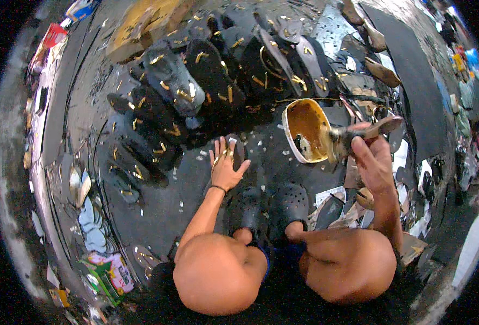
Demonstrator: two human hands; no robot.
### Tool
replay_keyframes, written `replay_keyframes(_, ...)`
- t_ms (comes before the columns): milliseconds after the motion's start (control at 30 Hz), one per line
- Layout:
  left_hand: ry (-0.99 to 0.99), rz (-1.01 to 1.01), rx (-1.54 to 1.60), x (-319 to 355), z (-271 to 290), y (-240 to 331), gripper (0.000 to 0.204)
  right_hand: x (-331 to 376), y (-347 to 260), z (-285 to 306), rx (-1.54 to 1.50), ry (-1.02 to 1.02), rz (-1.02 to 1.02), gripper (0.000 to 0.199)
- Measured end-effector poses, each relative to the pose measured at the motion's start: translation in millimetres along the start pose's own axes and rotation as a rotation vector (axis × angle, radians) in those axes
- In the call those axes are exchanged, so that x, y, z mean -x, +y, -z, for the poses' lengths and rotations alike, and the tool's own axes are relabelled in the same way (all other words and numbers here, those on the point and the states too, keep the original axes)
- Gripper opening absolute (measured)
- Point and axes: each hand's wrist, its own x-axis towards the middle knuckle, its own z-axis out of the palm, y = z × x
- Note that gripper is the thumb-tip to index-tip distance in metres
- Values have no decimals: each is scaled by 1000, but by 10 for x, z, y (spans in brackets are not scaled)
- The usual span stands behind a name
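Observation:
My left hand (pixel 226 172) lies with spread fingers on a small dark shoe sole (pixel 239 153) on the ground, pressing it from above. In my right hand (pixel 373 162) is a brush (pixel 384 126) with a wooden handle, gripped between thumb and fingers. Its blurred bristles (pixel 337 146) are beside the right rim of an oval tub (pixel 287 130); whether they touch it I cannot tell. Yellow-brown, glue-like stuff coats the inside of the tub, with a darker patch near the bottom.
Dark soles (pixel 207 67) with yellowish strips on them stand in a curved row ahead and to the left. My feet in black clogs (pixel 292 203) are close behind the tub. Grey sole pieces (pixel 94 227) and a green-pink box (pixel 109 276) lie left; scraps (pixel 331 197) litter the right.

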Motion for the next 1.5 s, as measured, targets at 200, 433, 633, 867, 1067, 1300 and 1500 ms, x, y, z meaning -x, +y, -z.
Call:
replay_keyframes(200,-92,465,1746,-443,798,645,50,-559,-84,-784,232,-155,416,24)
replay_keyframes(433,-133,239,1429,-556,1078,1007,57,-410,387,-1154,469,-288,660,29)
replay_keyframes(633,-234,276,1978,-341,1090,756,64,-995,246,-896,403,-67,329,15)
replay_keyframes(867,-305,239,2110,-371,727,686,54,-361,490,-1126,534,-225,494,16)
replay_keyframes(1067,-172,125,1954,-382,1108,796,58,-1149,231,-824,333,-87,506,17)
replay_keyframes(1300,124,497,1747,-566,918,404,68,-51,663,-883,355,-421,421,15)
replay_keyframes(1500,-169,646,1710,504,851,26,63,-901,1394,107,1084,200,79,22)
